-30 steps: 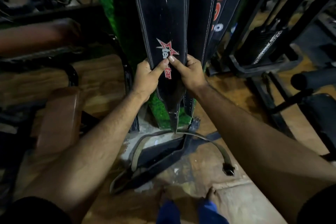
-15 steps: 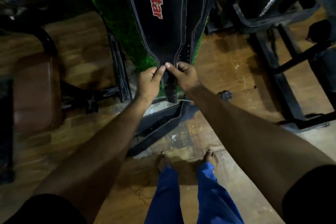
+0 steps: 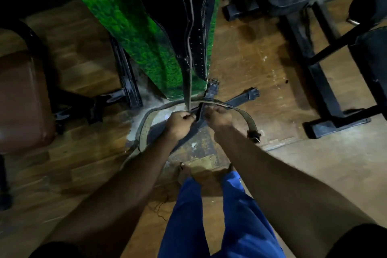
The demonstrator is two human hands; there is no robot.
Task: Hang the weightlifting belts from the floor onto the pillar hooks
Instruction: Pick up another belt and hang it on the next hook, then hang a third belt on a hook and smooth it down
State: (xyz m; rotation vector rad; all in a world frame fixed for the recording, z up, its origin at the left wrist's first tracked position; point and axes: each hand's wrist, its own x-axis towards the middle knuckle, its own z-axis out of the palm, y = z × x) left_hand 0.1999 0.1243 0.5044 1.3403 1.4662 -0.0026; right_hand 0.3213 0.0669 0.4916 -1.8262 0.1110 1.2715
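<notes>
head | both hands lower than 0.5 s ago, now at the hanging belt (image 3: 189, 52) tail by the floor | left hand (image 3: 180, 122) grip pinches that tail | right hand (image 3: 218, 120) grip curled, hold unclear | floor belt (image 3: 236, 109) curves under both | "star" lettering out of frame, no writing readable

We count two black stitched leather belts (image 3: 199, 33) hanging against one green-textured pillar (image 3: 134, 27), and two more dark leather belts (image 3: 144, 123) lying curled and crossed on the wooden floor at its foot. Two bare hands, left (image 3: 180, 121) and right (image 3: 218, 119), and two bare feet (image 3: 184, 170) show.
</notes>
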